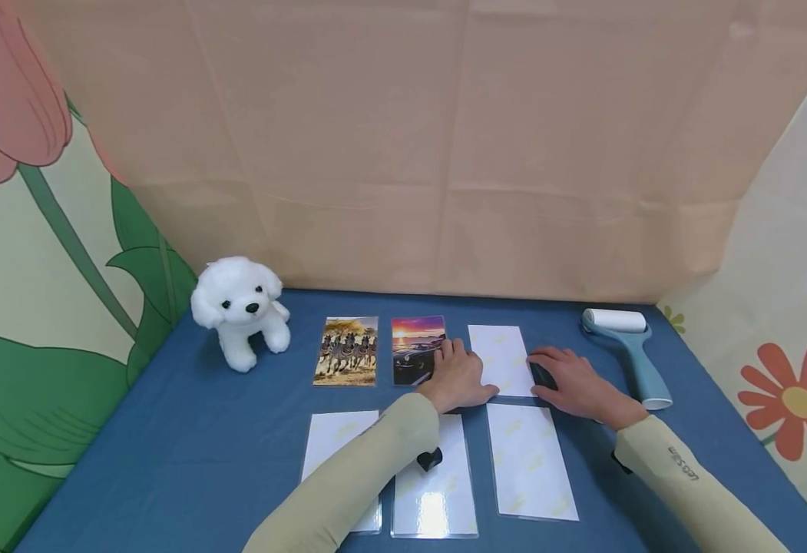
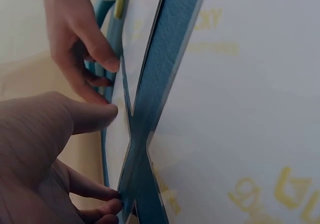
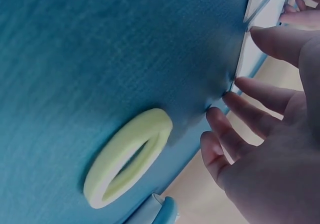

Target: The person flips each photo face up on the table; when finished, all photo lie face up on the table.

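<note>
A white card [image 1: 498,355] with faint yellow print lies face-down-looking, its plain side up, in the back row on the blue table. My left hand [image 1: 457,375] is at its left edge, thumb near the lower corner, fingers overlapping the sunset-and-car picture card [image 1: 413,346]. Along the right edge sits my right hand [image 1: 572,384], fingers spread and slightly bent. In the right wrist view its fingertips [image 3: 240,84] come right up to the card's edge. Neither palm is closed around anything.
A zebra picture card [image 1: 345,353] lies farther left. Nearer me are three white cards in clear sleeves, one being the right sleeved card [image 1: 533,465]. A white plush dog [image 1: 237,307] stands back left, a blue-handled roller [image 1: 634,357] right. A pale yellow ring [image 3: 107,179] lies by my right hand.
</note>
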Demonstrator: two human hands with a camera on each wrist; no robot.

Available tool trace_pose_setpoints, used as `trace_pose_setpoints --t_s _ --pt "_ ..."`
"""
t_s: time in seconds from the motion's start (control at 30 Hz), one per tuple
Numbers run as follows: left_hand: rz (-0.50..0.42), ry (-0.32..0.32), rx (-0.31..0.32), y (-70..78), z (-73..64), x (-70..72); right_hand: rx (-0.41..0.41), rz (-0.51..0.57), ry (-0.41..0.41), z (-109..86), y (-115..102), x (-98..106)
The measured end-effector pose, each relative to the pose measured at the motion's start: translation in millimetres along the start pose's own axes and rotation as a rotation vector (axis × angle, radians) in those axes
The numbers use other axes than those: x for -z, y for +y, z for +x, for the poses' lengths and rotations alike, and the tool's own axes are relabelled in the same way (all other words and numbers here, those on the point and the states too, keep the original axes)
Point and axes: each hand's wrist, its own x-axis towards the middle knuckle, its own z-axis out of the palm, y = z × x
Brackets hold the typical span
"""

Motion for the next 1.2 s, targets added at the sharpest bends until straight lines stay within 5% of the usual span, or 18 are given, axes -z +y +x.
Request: trace_pose_setpoints --t_s 0.33,0.57,0.73,0.93,1.2 --pt "-0.134 -0.031 0.049 3.4 2.6 4.2 0.027 -0.01 -0.012 -0.5 2 0" --pt "-0.383 -0.021 0.115 1.6 4.9 6.8 0.039 -0.01 -0.01 -1.0 1 2" --pt "-0.487 0.043 0.171 3.0 6.2 7.5 0.043 -0.016 -0.011 -1.0 2 2" --pt "-0.542 0.14 0.168 3.9 8.3 7.6 0.053 0.01 -0.011 0.9 2 2" --pt "-0.76 0.265 0.179 9.2 11.1 8.7 -0.034 0.234 -0.029 6.5 0 4"
